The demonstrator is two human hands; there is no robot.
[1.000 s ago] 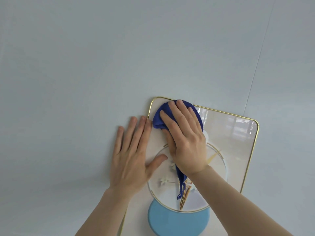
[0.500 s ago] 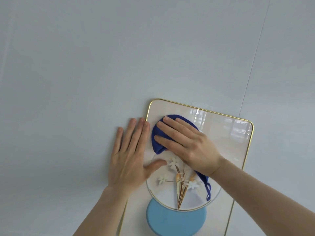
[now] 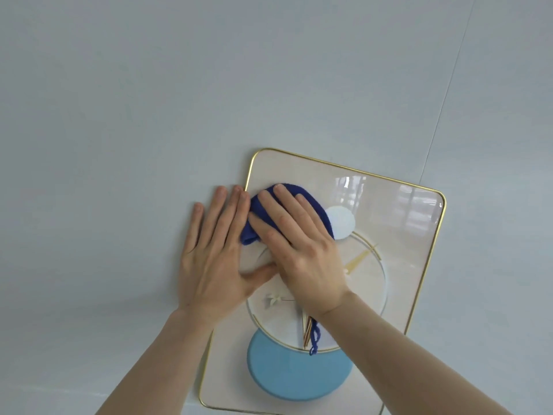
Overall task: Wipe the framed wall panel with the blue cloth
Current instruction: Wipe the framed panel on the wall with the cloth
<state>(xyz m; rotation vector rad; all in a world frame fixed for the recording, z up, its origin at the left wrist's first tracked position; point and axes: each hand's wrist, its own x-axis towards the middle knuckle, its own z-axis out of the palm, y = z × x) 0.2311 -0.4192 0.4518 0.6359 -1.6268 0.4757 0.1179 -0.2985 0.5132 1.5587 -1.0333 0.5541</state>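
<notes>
A framed wall panel with a thin gold rim hangs on a pale wall; its glossy face shows circles, a gold pointer and small flowers. The blue cloth lies bunched against the panel's upper left, under my right hand, which presses it flat with fingers spread toward the left rim. A thread of the cloth dangles below my right wrist. My left hand lies flat and open on the wall beside the panel's left edge, its thumb reaching onto the panel.
The pale grey wall surrounds the panel on all sides. A thin vertical seam runs down the wall toward the panel's upper right. A light blue disc fills the panel's lower part.
My right hand has slid the blue cloth up and left, back toward the panel's left rim, and its wrist has turned more upright. My left hand has stayed in place.
</notes>
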